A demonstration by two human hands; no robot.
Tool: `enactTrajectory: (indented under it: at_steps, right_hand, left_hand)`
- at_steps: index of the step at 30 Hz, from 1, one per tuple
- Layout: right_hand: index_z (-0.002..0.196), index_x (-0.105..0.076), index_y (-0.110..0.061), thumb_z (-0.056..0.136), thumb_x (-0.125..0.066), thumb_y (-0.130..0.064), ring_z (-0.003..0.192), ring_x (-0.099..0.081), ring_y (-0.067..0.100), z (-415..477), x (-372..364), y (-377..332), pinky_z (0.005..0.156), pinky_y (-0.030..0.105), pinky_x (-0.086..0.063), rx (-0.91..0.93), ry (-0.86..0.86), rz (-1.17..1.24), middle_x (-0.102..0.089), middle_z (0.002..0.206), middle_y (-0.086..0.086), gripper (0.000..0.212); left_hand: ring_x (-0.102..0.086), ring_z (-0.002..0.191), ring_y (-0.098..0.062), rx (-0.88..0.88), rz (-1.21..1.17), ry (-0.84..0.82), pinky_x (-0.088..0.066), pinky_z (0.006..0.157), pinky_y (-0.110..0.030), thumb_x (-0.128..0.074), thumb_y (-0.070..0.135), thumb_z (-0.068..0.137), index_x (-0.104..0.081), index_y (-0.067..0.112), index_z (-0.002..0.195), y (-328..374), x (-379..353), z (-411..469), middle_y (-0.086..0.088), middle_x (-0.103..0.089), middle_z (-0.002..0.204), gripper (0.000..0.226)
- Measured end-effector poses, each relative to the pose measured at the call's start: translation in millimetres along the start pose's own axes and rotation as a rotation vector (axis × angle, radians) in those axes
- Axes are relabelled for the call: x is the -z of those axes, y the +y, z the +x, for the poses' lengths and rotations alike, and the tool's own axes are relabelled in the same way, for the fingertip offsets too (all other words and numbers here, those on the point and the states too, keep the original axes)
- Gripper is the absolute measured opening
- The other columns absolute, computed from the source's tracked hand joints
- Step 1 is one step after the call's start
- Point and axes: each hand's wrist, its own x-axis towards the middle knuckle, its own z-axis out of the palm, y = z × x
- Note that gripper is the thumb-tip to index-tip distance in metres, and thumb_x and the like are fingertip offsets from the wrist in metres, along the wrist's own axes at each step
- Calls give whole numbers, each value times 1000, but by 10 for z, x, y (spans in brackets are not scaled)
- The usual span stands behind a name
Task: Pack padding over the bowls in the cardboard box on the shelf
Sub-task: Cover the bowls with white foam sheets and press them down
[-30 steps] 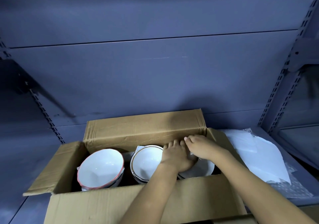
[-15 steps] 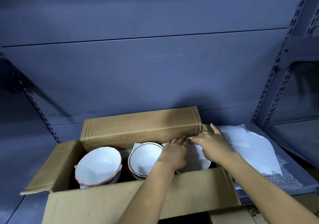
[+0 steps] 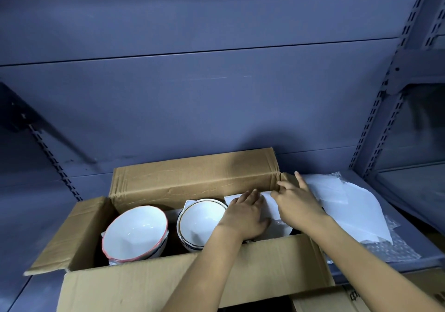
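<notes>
1. The left hand (image 3: 244, 215) lies flat, fingers spread, pressing a white padding sheet (image 3: 267, 203) over the rightmost bowls.
2. The right hand (image 3: 297, 202) pinches the sheet's far edge beside the box corner.
3. The cardboard box (image 3: 192, 179) sits on the shelf (image 3: 409, 261); its red-rimmed bowl (image 3: 134, 232) and gold-rimmed bowl (image 3: 199, 222) are uncovered.
4. Spare sheets (image 3: 349, 213) and bubble wrap (image 3: 390, 246) lie just right of the box.
</notes>
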Motion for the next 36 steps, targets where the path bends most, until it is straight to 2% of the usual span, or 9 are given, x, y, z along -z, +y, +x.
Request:
enactTrajectory:
  at_steps: [3,6,8,11,18,23,28,31,36]
  right_hand:
    - [113,-63,-14,80,-41,-4,125,-50,20,17,-57,-7,115,42,-7,2,244,105,-66,114,1,41]
    - [85,-70,-13,63,-55,2,93,-67,26,-26,-157,42,95,34,-33,-130,596,273,-71,90,2,30]
    - [92,-67,-13,55,-71,9,97,-64,29,-68,-183,54,85,37,-46,-208,599,357,-68,99,2,44]
    - [104,-62,-13,60,-63,14,99,-58,32,-92,-131,29,77,41,-51,-273,543,392,-62,109,6,51]
    - [104,-61,-11,69,-55,13,99,-55,32,-81,-153,45,78,41,-49,-240,482,482,-60,109,6,43]
    - [112,-58,-14,88,-45,1,106,-56,25,-210,-113,322,89,32,-43,-475,591,1028,-62,116,5,31]
    - [120,-57,-14,89,-50,-7,98,-59,31,-436,-264,927,78,33,-44,-597,400,807,-61,124,9,33]
    - [133,-50,-18,91,-55,-20,119,-54,27,-449,-448,1173,93,35,-45,-563,162,638,-54,137,6,43]
    - [146,-28,-26,90,-55,-39,143,-21,10,-408,-634,1311,114,27,-23,-365,-85,444,-25,155,-7,64]
  left_hand:
    - [-22,142,-27,-4,85,42,-18,115,-37,-40,40,98,-20,17,152,-6,-7,9,-6,-12,162,62]
    - [-27,136,-30,-31,115,81,-21,112,-38,-41,39,97,-21,29,151,7,-26,13,-7,-14,160,59]
    - [-30,133,-30,-62,104,114,-23,110,-38,-40,40,96,-22,37,150,23,-34,29,-6,-15,160,56]
    - [-34,131,-31,-128,89,162,-26,106,-40,-15,51,85,-27,40,148,65,-39,41,-7,-22,159,65]
    - [-48,109,-32,-160,-64,330,-34,88,-38,-13,46,77,-57,16,125,90,32,15,-6,-57,126,72]
    - [-44,113,-22,-161,-171,406,-33,92,-30,-14,42,75,-56,26,127,153,248,64,5,-55,128,69]
    - [-48,119,-24,-352,-83,375,-30,95,-33,-21,36,83,-64,23,119,607,307,146,1,-61,128,57]
    - [-52,114,-30,-340,44,269,-28,103,-39,-13,39,83,-66,15,109,911,154,265,-9,-67,115,64]
    - [-53,116,-28,-215,115,116,-18,114,-35,-21,34,95,-68,9,107,1059,85,343,-15,-67,114,54]
